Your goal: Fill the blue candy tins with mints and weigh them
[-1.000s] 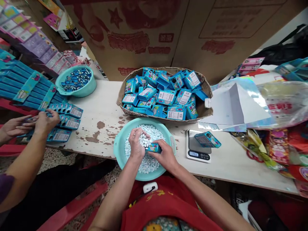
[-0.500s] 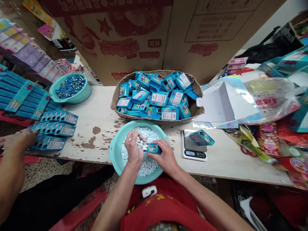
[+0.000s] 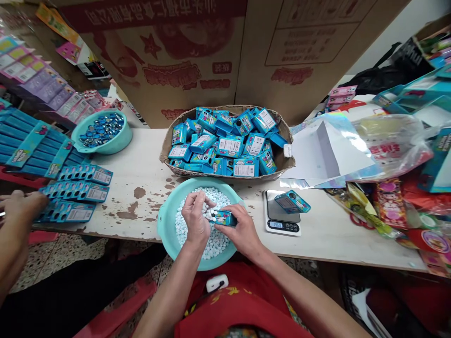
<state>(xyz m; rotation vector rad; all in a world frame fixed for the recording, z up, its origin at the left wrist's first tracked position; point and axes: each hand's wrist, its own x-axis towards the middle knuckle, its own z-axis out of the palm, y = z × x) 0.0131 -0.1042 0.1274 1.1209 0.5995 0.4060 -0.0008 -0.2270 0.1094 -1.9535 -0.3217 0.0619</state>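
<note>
Over a turquoise basin (image 3: 163, 230) filled with small white candies (image 3: 215, 246), my left hand (image 3: 196, 217) is curled around some of the candies. Its fingers are at the end of a small blue candy box (image 3: 224, 218), where white pieces show at the opening. My right hand (image 3: 243, 227) grips that box from the right, thumb and fingers on its sides. Another blue box (image 3: 293, 202) lies tilted on a small digital scale (image 3: 282, 227) to the right. Behind the basin stands a cut-down cardboard tray (image 3: 165, 149) heaped with similar blue boxes (image 3: 230, 145).
At left, a co-worker's hand (image 3: 26, 206) is beside rows of blue boxes (image 3: 82, 192). A second basin (image 3: 120, 141) holds blue and silver pieces. A large carton (image 3: 197, 56) rises behind. White paper (image 3: 313, 155) and plastic-wrapped packages (image 3: 391, 141) lie at right.
The camera view shifts slightly. My hands stay over the basin at the same box, the left fingers moving a little at its opening. The co-worker's hand draws away leftward from the rows of boxes.
</note>
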